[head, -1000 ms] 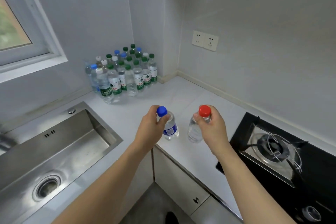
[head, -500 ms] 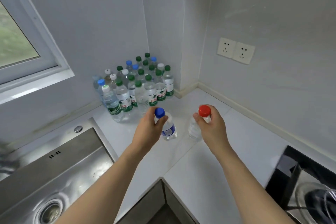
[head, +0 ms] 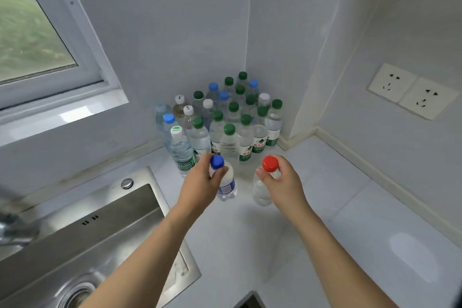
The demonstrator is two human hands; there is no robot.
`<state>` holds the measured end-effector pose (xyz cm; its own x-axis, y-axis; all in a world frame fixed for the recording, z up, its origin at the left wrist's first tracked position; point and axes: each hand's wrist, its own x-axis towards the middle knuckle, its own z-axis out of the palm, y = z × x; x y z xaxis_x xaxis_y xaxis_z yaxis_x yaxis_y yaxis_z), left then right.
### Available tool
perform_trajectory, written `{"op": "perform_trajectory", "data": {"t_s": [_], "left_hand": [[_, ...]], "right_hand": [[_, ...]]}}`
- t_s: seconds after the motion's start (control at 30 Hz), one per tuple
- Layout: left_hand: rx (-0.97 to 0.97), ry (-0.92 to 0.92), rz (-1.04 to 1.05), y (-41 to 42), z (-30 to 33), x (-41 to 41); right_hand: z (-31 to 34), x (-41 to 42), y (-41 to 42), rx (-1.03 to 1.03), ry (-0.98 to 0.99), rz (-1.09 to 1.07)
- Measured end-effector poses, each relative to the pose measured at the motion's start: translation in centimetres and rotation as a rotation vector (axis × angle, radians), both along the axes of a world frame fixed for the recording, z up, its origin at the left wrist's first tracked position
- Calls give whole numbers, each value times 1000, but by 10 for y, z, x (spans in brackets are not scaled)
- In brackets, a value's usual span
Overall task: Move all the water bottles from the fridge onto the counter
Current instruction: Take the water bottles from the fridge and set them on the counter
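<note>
Blue-capped bottle (head: pixel 224 182) and red-capped bottle (head: pixel 263 186) are hanging just in front of the bottle cluster (head: pixel 225 120) on the counter (head: pixel 337 207). Left hand (head: pixel 200 186) and right hand (head: pixel 285 184) are each gripping 1 neck, fingers curled. Placing seems in hand; next, lowering both beside the cluster and releasing.

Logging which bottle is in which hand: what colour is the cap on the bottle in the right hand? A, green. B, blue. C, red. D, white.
C: the right hand grips the bottle neck just under a red cap; the left hand holds the blue-capped bottle.
</note>
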<state>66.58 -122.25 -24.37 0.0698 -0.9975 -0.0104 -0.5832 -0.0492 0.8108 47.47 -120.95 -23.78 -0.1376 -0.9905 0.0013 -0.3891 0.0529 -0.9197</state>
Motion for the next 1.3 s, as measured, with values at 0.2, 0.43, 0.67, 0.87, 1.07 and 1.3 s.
{"op": "perform_trajectory", "data": {"t_s": [0.2, 0.43, 0.67, 0.87, 1.07, 1.3], "left_hand": [[27, -63, 4, -37, -20, 38], [31, -207, -84, -66, -47, 64], [-19, -294, -200, -80, -64, 77], [-84, -292, -187, -71, -72, 88], [-100, -252, -151, -65, -88, 90], [-155, -239, -106, -64, -98, 84]], "right_hand": [[-26, 38, -49, 68, 44, 96], [-58, 75, -88, 125, 70, 141], [-89, 104, -96, 119, 111, 95], [-94, 112, -100, 33, 124, 102], [-98, 124, -110, -14, 118, 119], [-104, 126, -117, -34, 105, 118]]}}
